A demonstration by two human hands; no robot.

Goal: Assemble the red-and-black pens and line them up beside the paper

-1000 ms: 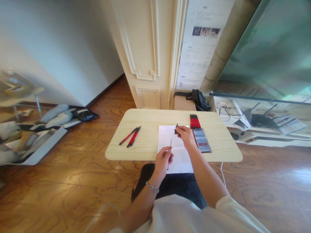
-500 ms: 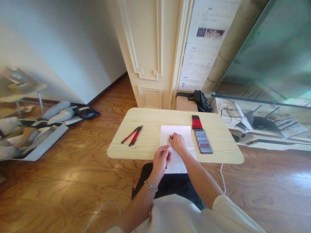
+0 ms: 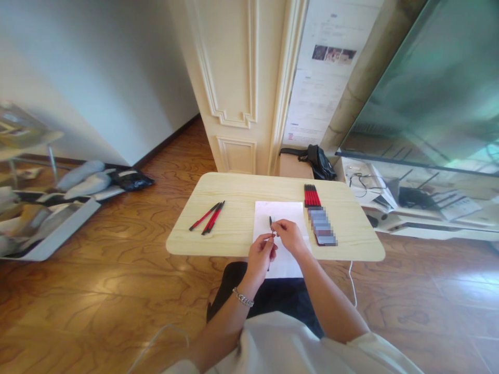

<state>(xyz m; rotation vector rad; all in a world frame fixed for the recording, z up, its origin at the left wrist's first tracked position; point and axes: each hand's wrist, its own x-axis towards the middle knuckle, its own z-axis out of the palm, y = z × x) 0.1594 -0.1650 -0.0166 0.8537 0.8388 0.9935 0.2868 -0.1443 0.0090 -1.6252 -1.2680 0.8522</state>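
While both hands meet over the paper [image 3: 286, 266] just below the middle of the frame, the left hand [image 3: 260, 254] pinches a slim pen [image 3: 273, 235], much of it hidden by the fingers, and the right hand [image 3: 289, 235] grips a small dark piece [image 3: 270, 221] that pokes up past its fingertips. From where I stand this looks like fitting a pen's parts, and doing it well would mean a steady lower grip, the piece lined up straight with the pen, and a gentle push along its length, since sideways force might bend something thin. Whether the two parts touch, I cannot tell.

The left hand reaches in from lower left, thumb and forefinger uppermost, other fingers curled; the right comes from lower right, turned inward, knuckles up, its fingertips close against the left's. Both forearms [image 3: 331, 296] slant toward each other across the near edge of the tabletop [image 3: 241, 189]. Loose pens [image 3: 212, 219] lie left of centre, and a neat row of pens [image 3: 312, 196] sits right of it.
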